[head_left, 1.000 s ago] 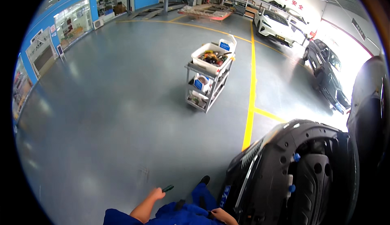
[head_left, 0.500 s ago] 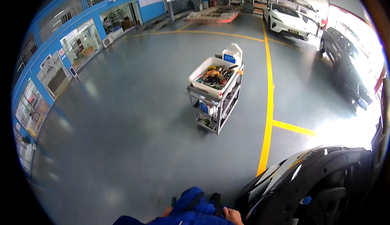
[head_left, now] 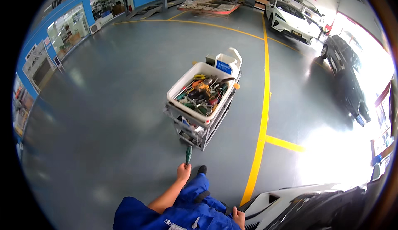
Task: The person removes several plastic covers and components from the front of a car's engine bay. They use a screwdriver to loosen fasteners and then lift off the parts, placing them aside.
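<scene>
My left hand (head_left: 183, 171) reaches forward, its fingers wrapped round a screwdriver (head_left: 189, 155) with a dark green handle. The handle points away from me; the rest of the tool is hidden in my grip. In front of it stands a grey wheeled tool cart (head_left: 202, 138). On its top shelf rests a white plastic bin (head_left: 171, 92) heaped with hand tools (head_left: 203, 92), some with yellow, orange or green grips. My right hand (head_left: 238, 218) hangs low beside the car's front, fingers curled; what it holds, if anything, is hidden.
A car with a white and black front (head_left: 269, 203) is close on my right. Behind the tool bin sits a white caddy (head_left: 226, 63) with a blue label. A yellow floor line (head_left: 261, 134) runs right of the cart. Farther off are a white car (head_left: 290, 20) and a dark car (head_left: 346, 68).
I have come closer to the cart, which now looks larger. My left hand has swung forward from my side, bringing the green handle into plain sight. One foot has stepped ahead.
</scene>
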### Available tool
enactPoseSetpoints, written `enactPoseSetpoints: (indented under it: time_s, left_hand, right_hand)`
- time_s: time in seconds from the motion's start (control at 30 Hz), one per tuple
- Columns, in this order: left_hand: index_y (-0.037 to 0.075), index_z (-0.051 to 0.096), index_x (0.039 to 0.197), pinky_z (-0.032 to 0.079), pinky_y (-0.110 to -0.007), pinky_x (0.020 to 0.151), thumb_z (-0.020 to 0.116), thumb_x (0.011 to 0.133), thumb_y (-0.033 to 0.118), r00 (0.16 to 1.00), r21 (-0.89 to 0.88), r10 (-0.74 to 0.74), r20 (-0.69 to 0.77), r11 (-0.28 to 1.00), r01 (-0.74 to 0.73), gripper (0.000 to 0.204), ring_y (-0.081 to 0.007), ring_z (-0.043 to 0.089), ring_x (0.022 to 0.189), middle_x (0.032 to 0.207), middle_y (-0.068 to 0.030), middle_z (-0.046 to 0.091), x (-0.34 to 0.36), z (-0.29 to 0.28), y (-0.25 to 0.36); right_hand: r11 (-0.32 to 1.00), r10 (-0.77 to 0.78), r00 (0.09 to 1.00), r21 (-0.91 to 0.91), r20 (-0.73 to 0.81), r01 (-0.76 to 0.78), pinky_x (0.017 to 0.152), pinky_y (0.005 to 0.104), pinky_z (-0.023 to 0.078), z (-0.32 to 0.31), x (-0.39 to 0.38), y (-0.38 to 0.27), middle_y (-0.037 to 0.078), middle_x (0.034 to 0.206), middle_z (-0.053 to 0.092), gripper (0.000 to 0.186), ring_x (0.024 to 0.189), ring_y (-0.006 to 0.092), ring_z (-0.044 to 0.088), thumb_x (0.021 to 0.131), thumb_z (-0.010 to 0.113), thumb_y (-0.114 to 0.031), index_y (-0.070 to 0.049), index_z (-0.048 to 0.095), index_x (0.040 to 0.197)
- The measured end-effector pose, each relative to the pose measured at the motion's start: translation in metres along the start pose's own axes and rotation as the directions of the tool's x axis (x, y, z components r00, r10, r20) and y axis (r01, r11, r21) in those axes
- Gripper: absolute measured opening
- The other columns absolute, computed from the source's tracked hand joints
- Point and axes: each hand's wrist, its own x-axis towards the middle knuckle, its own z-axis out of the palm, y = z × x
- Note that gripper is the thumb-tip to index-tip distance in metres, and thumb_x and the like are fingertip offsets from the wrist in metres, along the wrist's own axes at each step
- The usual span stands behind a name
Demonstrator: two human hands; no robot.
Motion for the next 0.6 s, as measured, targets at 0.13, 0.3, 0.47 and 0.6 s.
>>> enactPoseSetpoints:
  time_s: [0.13,0.3,0.47,0.6]
  left_hand:
    - [0.0,0.059,0.078,0.045,-0.041,0.058,0.066,0.095,0.023,0.995,-0.154,0.078,0.064,0.986,-0.067,0.03,-0.0233,0.059,0.059,0.065,-0.0106,0.061,0.092,0.069,0.097]
    - [0.001,0.06,0.095,0.047,-0.034,0.057,0.058,0.098,0.013,0.991,-0.41,0.004,0.136,0.91,0.053,0.012,-0.0172,0.058,0.06,0.07,-0.0045,0.061,0.192,0.099,0.176]
    - [0.004,0.05,0.138,0.052,-0.033,0.076,0.051,0.102,0.004,0.999,-0.382,-0.027,-0.022,0.924,0.017,0.036,-0.0182,0.062,0.085,0.104,-0.0107,0.065,0.307,0.118,0.212]
    - [0.004,0.038,0.154,0.051,-0.038,0.095,0.055,0.106,0.018,0.997,-0.291,0.024,0.076,0.957,-0.001,0.053,-0.0251,0.057,0.119,0.139,-0.0181,0.055,0.367,0.137,0.227]
  right_hand:
    - [0.999,0.006,0.999,-0.032,-0.038,-0.007,0.062,0.0494,0.048,-0.027,0.086,-0.062,0.025,0.068,0.06,0.058,0.065,0.0396,0.065,0.105,0.056,-0.048,0.002,0.063,0.077]
    - [0.996,-0.043,0.998,-0.081,0.048,0.047,0.059,0.0496,0.046,-0.047,0.19,-0.132,0.025,0.064,0.057,0.063,0.059,0.0385,0.064,0.105,0.056,-0.05,0.004,0.061,0.074]
    - [0.966,-0.169,0.968,-0.164,0.185,0.2,0.062,0.0515,0.049,-0.056,0.302,-0.201,0.026,0.068,0.063,0.061,0.066,0.0428,0.067,0.104,0.056,-0.052,0.002,0.065,0.077]
    - [0.911,-0.229,0.902,-0.247,0.365,0.332,0.065,0.0494,0.05,-0.068,0.405,-0.264,0.024,0.071,0.067,0.059,0.069,0.0393,0.069,0.104,0.057,-0.051,0.002,0.069,0.082]
